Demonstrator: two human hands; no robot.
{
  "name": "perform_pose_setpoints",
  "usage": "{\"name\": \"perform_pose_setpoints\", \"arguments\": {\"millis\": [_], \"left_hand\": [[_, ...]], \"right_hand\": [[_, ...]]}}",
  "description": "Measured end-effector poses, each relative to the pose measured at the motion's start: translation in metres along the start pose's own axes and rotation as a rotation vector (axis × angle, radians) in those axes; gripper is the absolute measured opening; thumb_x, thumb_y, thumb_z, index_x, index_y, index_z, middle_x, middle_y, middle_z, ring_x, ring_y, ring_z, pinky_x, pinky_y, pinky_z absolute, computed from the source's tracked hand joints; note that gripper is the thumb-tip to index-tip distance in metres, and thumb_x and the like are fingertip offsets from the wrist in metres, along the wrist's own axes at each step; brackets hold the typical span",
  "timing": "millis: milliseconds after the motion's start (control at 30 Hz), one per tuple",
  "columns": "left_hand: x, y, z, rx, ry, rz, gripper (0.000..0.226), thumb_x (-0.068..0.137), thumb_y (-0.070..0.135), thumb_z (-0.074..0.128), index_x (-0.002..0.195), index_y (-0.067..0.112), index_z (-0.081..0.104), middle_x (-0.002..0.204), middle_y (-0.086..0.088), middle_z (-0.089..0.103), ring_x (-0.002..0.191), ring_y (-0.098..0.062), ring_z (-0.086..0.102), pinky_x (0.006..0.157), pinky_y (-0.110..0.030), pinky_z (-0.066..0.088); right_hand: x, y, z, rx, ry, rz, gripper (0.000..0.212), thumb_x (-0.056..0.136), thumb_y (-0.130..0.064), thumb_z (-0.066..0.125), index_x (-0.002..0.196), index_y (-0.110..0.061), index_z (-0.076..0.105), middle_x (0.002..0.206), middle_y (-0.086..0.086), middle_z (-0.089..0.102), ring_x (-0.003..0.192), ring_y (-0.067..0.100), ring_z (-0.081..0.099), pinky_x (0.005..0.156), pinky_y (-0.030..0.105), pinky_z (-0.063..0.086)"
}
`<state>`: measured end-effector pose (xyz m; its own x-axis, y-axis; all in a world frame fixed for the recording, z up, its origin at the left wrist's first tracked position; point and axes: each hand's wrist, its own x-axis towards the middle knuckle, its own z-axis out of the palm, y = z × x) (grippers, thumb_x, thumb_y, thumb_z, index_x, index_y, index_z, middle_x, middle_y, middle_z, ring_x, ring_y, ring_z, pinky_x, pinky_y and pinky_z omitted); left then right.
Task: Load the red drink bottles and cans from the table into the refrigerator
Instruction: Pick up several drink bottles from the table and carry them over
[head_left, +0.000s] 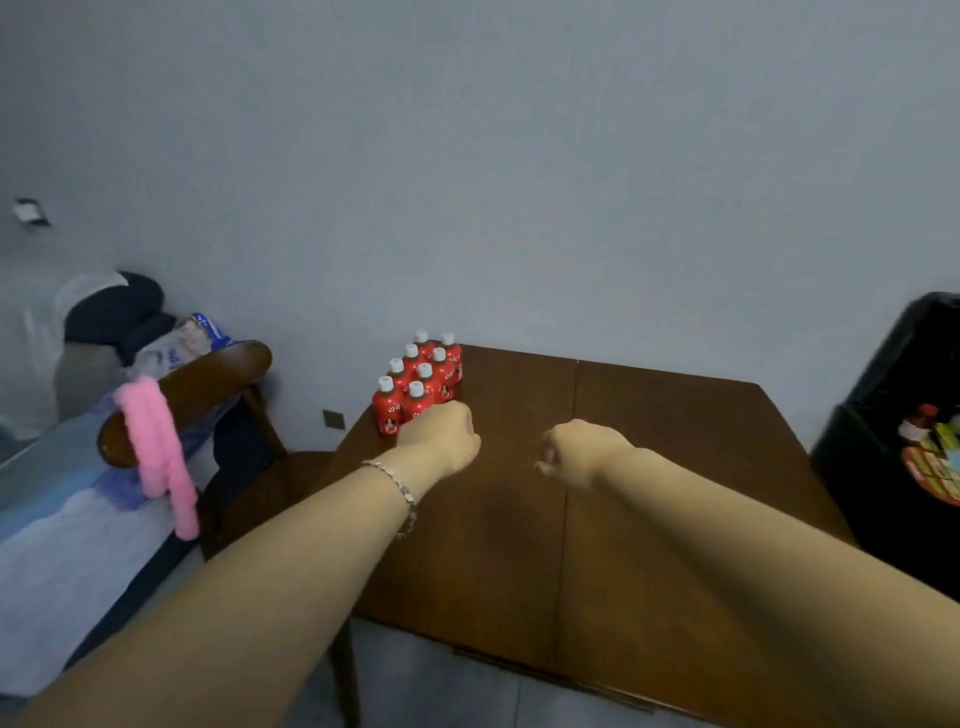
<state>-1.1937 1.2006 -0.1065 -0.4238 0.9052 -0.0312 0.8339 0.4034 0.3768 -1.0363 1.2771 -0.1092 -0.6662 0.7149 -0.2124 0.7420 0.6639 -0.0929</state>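
Eight red drink bottles (422, 376) with white caps stand upright in two tight rows at the far left corner of the wooden table (649, 467), just left of the frame's centre; no cans show. The left hand (441, 434), a bracelet (402, 486) on its wrist, is right against the nearer end of the block, its back to the camera and covering the lower body of the front bottle (415, 399) in the right-hand row. Its fingers curl out of sight, so I cannot tell whether they already hold that bottle. The right hand (569, 452) hangs over bare wood well to the right of the block, fingers curled into a loose fist with nothing in them. The left hand is clearly the nearer. The bottles' long axes are vertical, and they lie ahead of and slightly left of its knuckles, so a sideways wrap round the body looks the natural grasp. A black unit (883, 389) at the right edge may be the refrigerator.
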Motion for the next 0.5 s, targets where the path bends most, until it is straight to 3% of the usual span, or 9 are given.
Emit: {"name": "perform_pose_setpoints", "arguments": {"millis": [133, 267, 400, 500], "left_hand": [[0.081, -0.048, 0.001, 0.016, 0.006, -0.048, 0.015, 0.095, 0.023, 0.047, 0.090, 0.016, 0.059, 0.094, -0.005, 0.062, 0.087, -0.022, 0.059, 0.077, -0.032, 0.052], [0.177, -0.105, 0.012, 0.023, 0.021, -0.050, 0.023, 0.096, 0.026, 0.043, 0.102, 0.013, 0.060, 0.103, -0.009, 0.062, 0.096, -0.027, 0.059, 0.084, -0.038, 0.052], [0.265, -0.169, 0.032, -0.019, -0.024, -0.018, 0.019, 0.093, 0.027, 0.050, 0.104, 0.015, 0.057, 0.115, -0.009, 0.056, 0.104, -0.026, 0.056, 0.090, -0.041, 0.050], [0.310, -0.213, 0.054, 0.030, -0.091, -0.035, 0.030, 0.091, 0.035, 0.053, 0.118, 0.022, 0.051, 0.130, -0.009, 0.040, 0.119, -0.027, 0.043, 0.098, -0.041, 0.044]], "right_hand": [[0.092, -0.011, 0.003, 0.007, -0.013, -0.023, 0.024, 0.095, -0.035, 0.047, 0.100, -0.016, 0.059, 0.103, 0.005, 0.063, 0.092, 0.023, 0.060, 0.072, 0.030, 0.046], [0.192, -0.028, 0.023, 0.113, -0.002, 0.011, 0.019, 0.093, -0.034, 0.048, 0.102, -0.019, 0.056, 0.104, 0.001, 0.053, 0.102, 0.024, 0.058, 0.081, 0.034, 0.047], [0.281, -0.046, 0.050, 0.261, -0.060, 0.105, 0.046, 0.091, -0.042, 0.052, 0.133, -0.024, 0.044, 0.132, 0.006, 0.036, 0.118, 0.026, 0.049, 0.097, 0.037, 0.045], [0.333, -0.057, 0.073, 0.343, -0.088, 0.136, 0.059, 0.085, -0.050, 0.058, 0.138, -0.036, 0.037, 0.148, 0.007, 0.017, 0.136, 0.028, 0.027, 0.108, 0.041, 0.036]]}}
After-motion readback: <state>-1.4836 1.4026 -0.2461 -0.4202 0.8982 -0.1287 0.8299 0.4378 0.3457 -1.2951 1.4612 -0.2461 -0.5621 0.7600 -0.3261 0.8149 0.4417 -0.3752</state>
